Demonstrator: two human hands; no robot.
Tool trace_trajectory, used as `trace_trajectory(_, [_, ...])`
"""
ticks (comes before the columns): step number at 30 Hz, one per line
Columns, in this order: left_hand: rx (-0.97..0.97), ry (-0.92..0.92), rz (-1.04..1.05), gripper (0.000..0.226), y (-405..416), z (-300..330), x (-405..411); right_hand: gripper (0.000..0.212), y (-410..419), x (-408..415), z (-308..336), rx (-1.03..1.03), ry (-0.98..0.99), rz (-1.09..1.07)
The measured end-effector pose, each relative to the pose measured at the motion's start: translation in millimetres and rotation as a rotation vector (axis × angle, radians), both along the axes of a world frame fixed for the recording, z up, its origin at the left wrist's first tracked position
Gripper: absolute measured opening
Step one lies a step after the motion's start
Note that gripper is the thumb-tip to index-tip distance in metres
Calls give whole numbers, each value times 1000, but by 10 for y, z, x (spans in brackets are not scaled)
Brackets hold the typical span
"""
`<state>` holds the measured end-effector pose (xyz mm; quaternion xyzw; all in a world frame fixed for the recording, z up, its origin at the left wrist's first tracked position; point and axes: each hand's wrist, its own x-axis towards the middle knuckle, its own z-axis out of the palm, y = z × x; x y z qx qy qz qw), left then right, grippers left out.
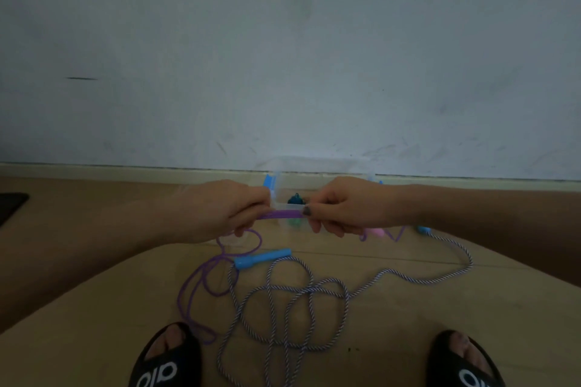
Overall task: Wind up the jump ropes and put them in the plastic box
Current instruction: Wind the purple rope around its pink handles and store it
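While a short stretch of the purple jump rope (283, 214) is pulled taut between them, the left hand (234, 209) and the right hand (338, 207) are each curled tight around it, just in front of the clear plastic box (314, 166) set against the wall. Its loose cord is trailed down to the floor (408, 324), where the striped jump rope (301, 295) with its blue handle (262, 258) is left in tangled loops between two black slippers (166, 361).
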<state>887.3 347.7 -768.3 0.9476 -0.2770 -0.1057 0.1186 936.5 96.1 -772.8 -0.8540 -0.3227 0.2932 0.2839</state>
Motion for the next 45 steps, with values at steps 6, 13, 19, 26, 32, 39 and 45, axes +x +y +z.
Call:
trace_trajectory(6, [416,-49,33,24,789,-386,93,34,-258,135,-104,-176,-144,-17])
trace_trajectory(13, [309,81,190,37,751,-486,69,31,-158,153,-87,-73,-118,-70])
trace_trajectory(19, [-291,78,113,15,-284,-110,2,33,191,59,114,114,-148,-1])
trace_trajectory(26, [-274,107,106,31,-177,-53,1,32,72,81,77,41,-127,21])
trace_trajectory(32, [-111,111,57,33,82,-28,62,34,-15,144,-10,-47,-197,33])
trace_trajectory(39, [436,91,62,35,744,-276,40,36,-277,213,-243,-196,-203,14])
trace_trajectory(45, [-166,263,225,30,166,-284,9,41,27,109,-126,60,-109,-70])
